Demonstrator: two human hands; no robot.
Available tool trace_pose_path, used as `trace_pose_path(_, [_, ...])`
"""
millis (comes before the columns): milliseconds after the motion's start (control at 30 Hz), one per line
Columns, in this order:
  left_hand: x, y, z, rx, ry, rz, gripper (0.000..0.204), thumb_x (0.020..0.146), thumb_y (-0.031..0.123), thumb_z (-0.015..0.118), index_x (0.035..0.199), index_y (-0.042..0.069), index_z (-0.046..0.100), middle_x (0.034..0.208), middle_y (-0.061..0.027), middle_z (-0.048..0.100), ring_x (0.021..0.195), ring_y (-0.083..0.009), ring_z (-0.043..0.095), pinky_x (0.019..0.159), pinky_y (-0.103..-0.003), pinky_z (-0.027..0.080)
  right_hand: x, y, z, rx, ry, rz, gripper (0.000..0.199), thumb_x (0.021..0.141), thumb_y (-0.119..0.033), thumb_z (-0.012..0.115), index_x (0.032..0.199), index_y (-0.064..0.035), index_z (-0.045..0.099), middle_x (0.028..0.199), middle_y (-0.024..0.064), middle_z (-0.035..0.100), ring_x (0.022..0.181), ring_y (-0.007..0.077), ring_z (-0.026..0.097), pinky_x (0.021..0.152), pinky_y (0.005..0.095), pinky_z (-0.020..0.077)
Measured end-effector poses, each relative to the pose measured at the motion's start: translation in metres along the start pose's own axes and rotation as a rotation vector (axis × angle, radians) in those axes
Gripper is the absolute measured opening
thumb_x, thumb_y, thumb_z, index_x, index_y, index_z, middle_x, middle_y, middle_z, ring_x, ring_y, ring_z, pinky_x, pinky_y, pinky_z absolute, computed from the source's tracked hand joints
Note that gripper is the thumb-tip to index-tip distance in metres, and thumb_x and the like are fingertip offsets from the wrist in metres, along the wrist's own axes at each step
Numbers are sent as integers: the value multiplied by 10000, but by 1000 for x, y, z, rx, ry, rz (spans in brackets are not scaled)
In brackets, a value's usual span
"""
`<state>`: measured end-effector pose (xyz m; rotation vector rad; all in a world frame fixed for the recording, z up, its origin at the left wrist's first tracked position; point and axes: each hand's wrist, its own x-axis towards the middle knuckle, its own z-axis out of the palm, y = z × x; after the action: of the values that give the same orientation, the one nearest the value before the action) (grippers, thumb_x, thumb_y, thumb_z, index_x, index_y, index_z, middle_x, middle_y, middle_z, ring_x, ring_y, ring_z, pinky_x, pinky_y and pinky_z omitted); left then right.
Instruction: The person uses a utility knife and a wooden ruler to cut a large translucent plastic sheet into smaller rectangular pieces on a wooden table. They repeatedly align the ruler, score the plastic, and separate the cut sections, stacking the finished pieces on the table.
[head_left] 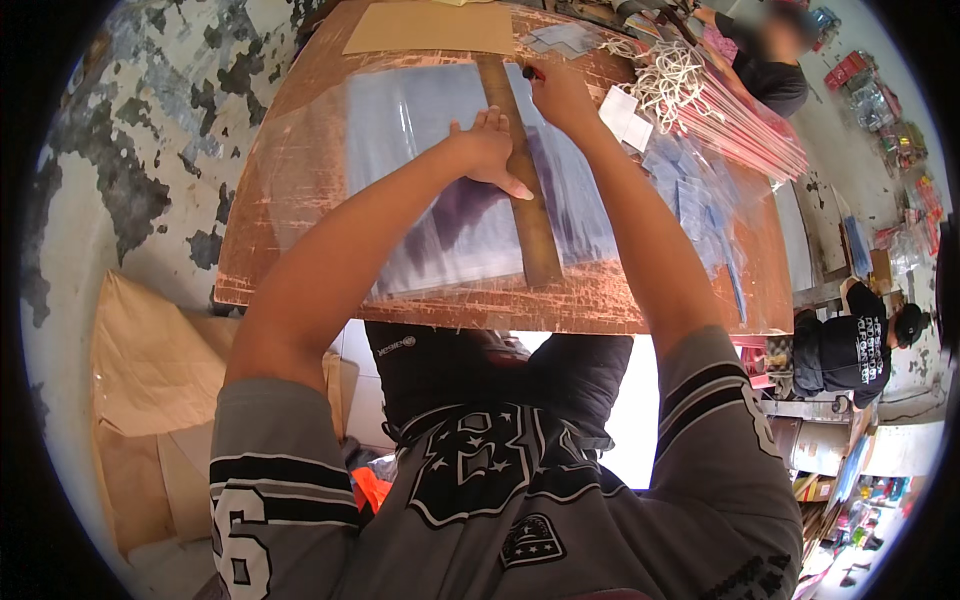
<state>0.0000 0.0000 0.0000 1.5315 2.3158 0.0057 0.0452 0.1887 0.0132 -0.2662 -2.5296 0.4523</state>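
- Wooden ruler (520, 180): a long brown strip lying lengthwise on clear plastic sheets (420, 170), running away from me over the middle of the board.
- My left hand (487, 150): open, palm down, fingers flat, pressing the ruler's left edge.
- My right hand (562, 95): closed around a small red-tipped cutting tool (531, 72) at the ruler's far end.
- Wooden board (300, 200): scratched brown surface under the sheets.
- White cord bundle (672, 82): far right, beside pink rods (745, 125).

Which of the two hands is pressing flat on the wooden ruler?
The left hand: its palm and spread fingers lie on the ruler over the clear plastic sheet. The right hand is closed at the ruler's far end, gripping a small tool.
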Motion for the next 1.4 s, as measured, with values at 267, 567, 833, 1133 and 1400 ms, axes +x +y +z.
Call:
trace_pose_path(267, [-6, 1, 3, -8, 1, -13, 1568, 701, 866, 769, 1640, -174, 65, 1754, -348, 14, 1652, -455, 43, 1240, -739, 223, 43, 8, 40, -90, -144, 47, 318, 843, -95, 616, 1104, -42, 790, 1084, 260, 761, 1017, 460, 739, 915, 523, 588])
trace_pose_path(567, [3, 2, 4, 27, 27, 15, 1585, 676, 909, 749, 1630, -188, 117, 1754, -352, 23, 1645, -476, 68, 1195, -791, 243, 46, 15, 34, -208, -180, -46, 361, 892, -95, 574, 1191, -69, 775, 1072, 263, 753, 980, 462, 725, 874, 518, 573])
trace_pose_path(833, [-5, 10, -7, 89, -41, -22, 1541, 737, 883, 727, 1639, -175, 61, 1755, -347, 7, 1650, -453, 66, 1232, -731, 255, -109, -48, -36, -53, -171, 21, 385, 956, -75, 608, 1328, -36, 697, 1063, 254, 762, 974, 449, 738, 857, 527, 578])
trace_pose_path(1133, [-5, 7, -6, 84, -52, -21, 1533, 754, 890, 706, 1644, -165, 40, 1750, -356, -2, 1649, -463, 41, 1245, -732, 214, -299, -145, -141, 18, -366, 305, 516, 1008, -6, 542, 1518, -81, 546, 1032, 239, 693, 918, 449, 692, 812, 542, 540])
trace_pose_path(1400, [0, -1, -5, 65, -64, -39, 1586, 716, 911, 722, 1655, -143, -1, 1759, -337, -17, 1651, -456, 40, 1246, -721, 227, -255, -143, -169, 96, -245, 278, 398, 1046, -55, 554, 1437, -63, 626, 1025, 281, 722, 953, 470, 709, 835, 535, 543])
